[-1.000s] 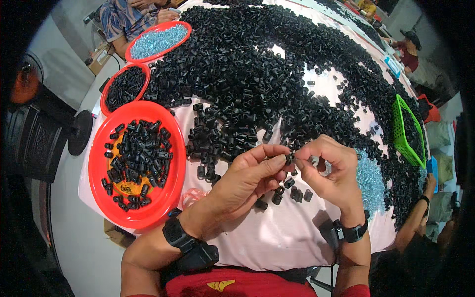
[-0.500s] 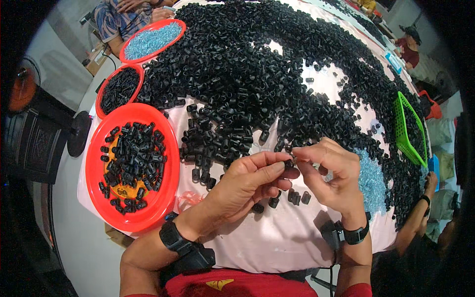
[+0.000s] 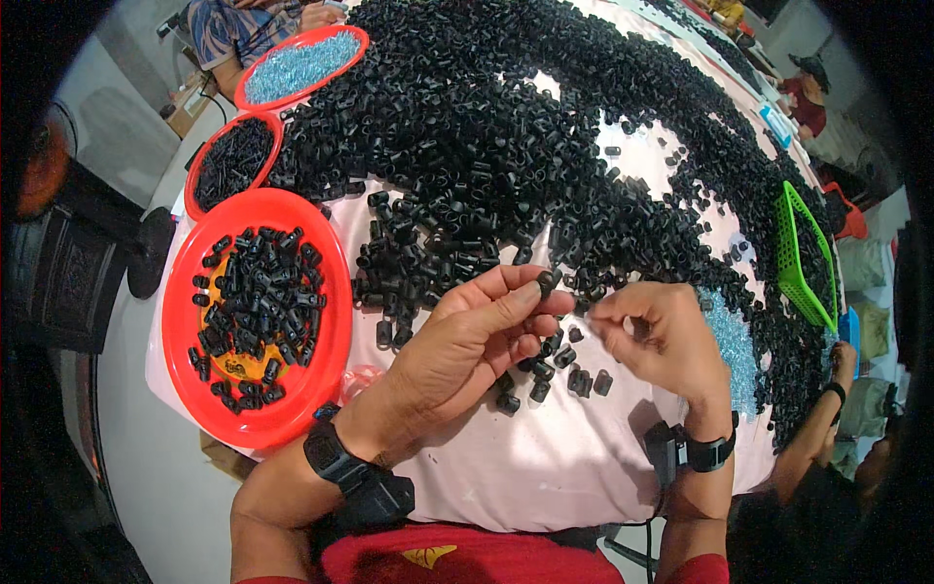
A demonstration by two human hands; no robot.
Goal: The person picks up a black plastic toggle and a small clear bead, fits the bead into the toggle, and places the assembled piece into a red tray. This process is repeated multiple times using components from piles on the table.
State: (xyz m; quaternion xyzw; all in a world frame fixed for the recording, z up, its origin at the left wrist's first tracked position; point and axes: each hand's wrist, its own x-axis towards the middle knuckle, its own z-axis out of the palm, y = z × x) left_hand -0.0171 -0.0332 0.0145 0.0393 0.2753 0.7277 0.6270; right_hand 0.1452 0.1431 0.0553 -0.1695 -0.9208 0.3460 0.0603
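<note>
Black part (image 3: 547, 280), pinched in the left hand (image 3: 462, 341) over the cloth (image 3: 545, 477)! Right hand (image 3: 669, 336) near, curled, hold unclear; a batch (image 3: 261, 297) in the red tray (image 3: 179, 336), vast heap (image 3: 467, 117) lying loose.

Black parts (image 3: 467, 136) across pink-clothed table (image 3: 545, 477)

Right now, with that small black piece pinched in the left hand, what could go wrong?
The small black piece is pinched by the left hand, so it might slip and vanish among similar loose pieces. The left black wristband appears close to the large red tray; a bump might scatter its black parts.
</note>
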